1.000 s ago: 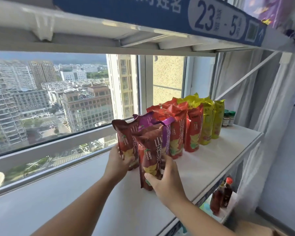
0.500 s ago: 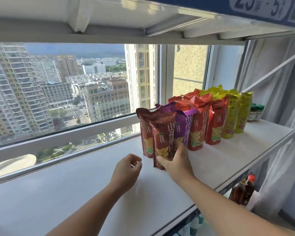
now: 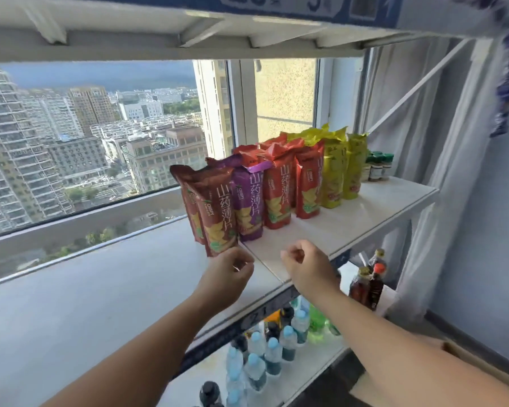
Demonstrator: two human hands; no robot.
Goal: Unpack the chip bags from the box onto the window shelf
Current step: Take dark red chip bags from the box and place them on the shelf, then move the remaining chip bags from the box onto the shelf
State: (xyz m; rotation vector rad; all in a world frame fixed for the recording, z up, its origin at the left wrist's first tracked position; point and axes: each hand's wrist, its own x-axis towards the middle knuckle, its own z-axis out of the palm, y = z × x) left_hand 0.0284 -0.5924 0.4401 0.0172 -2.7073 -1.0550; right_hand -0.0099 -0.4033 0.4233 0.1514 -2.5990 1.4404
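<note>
A row of chip bags stands upright on the white window shelf (image 3: 365, 218). From near to far they are brown bags (image 3: 215, 210), a purple bag (image 3: 249, 204), red bags (image 3: 279, 195) and yellow bags (image 3: 334, 174). My left hand (image 3: 228, 277) hovers just below the front brown bag, fingers curled, holding nothing. My right hand (image 3: 307, 267) is over the shelf's front edge, also curled and empty, apart from the bags. A corner of the cardboard box (image 3: 465, 368) shows at the bottom right.
Small green-capped jars (image 3: 376, 165) stand behind the yellow bags. A lower shelf holds several water bottles (image 3: 265, 351) and dark drink bottles (image 3: 366, 284). The window (image 3: 100, 142) runs behind the shelf. An upper shelf (image 3: 188, 39) hangs overhead, a curtain (image 3: 423, 127) at right.
Both hands have let go of the brown bags and drawn back toward the shelf's front edge. The bags now stand on their own. My view has tilted down.
</note>
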